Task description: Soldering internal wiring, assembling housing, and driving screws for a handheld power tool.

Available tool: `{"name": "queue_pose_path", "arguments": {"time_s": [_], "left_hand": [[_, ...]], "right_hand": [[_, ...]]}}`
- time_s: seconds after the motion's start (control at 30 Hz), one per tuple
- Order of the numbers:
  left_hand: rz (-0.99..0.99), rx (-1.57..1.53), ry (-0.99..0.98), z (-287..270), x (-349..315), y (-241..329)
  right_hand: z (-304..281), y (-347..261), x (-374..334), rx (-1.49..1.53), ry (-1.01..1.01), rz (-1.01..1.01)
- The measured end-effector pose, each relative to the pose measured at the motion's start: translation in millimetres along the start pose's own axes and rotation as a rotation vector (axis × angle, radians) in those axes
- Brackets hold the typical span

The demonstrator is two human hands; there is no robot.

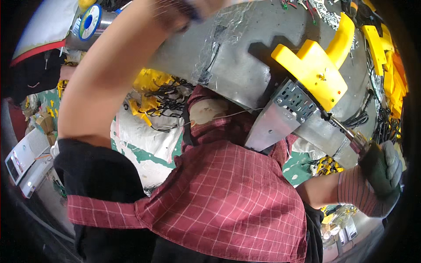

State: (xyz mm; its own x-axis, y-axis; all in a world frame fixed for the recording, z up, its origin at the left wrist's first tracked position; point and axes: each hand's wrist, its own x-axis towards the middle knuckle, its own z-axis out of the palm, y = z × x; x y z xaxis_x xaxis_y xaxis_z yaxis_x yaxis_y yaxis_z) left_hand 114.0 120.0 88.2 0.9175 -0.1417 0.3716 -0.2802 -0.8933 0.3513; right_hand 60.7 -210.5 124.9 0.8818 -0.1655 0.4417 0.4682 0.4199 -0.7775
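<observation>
My left arm reaches up across the view. Only part of my left hand [212, 7] shows at the top edge, blurred, with its fingers out of sight; a dark band circles the wrist. My right hand [386, 168], in a grey-and-dark glove, is closed around the handle end of a soldering iron [347, 131]. The iron's metal shaft points up and left, toward the lower corner of a yellow plastic housing [313, 72]. That housing rests against a perforated metal bracket [291, 103] on an upright metal stand [274, 125].
A grey metal worktop [237, 83] carries crumpled clear plastic [215, 44] and loose small parts [322, 13]. More yellow housings [394, 83] and black cables [357, 119] lie at the right. A blue-and-white solder spool [90, 22] stands far left. Cabled yellow pieces [151, 81] sit left of my lap.
</observation>
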Motion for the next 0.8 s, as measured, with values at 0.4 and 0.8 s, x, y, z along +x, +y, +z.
{"name": "queue_pose_path", "arguments": {"time_s": [0.4, 0.8], "left_hand": [[-0.884, -1.987, -0.191, 24.2, -103.3, 77.6], [-0.953, -2.120, -0.208, 35.4, -101.4, 98.0]], "right_hand": [[35.6, -9.1, -10.7, 0.324, -0.083, 0.313], [63.9, 15.8, -20.3, 0.294, -0.104, 0.003]]}}
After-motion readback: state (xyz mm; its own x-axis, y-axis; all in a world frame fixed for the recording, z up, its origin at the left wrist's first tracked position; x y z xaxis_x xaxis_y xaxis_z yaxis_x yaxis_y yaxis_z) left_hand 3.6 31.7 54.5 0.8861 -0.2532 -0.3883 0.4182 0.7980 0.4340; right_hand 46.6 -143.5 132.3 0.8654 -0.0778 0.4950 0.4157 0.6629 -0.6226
